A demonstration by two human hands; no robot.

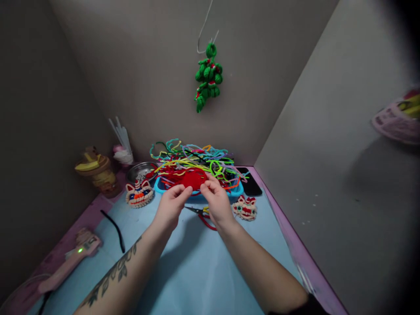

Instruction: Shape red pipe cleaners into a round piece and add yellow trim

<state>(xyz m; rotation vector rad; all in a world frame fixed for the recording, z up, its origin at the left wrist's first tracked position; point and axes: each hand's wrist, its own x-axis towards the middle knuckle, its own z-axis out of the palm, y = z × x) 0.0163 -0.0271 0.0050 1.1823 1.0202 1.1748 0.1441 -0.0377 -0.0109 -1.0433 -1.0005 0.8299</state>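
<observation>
My left hand (170, 205) and my right hand (216, 201) meet above the light blue table (197, 271), both pinching a red fuzzy piece (193, 178) made of pipe cleaner. Just behind it sits a blue tray (239, 189) heaped with a tangle of coloured pipe cleaners (197, 159). Under my right hand lie scissors with red handles (201, 214).
Two small woven lion-face figures (139, 192) (245, 207) lie left and right of the tray. A black pipe cleaner (114, 227) and a pink glue gun (70, 258) lie at left. A metal bowl (141, 170), a jar (98, 173), a black phone (251, 183) stand behind. A green figure (208, 78) hangs on the wall.
</observation>
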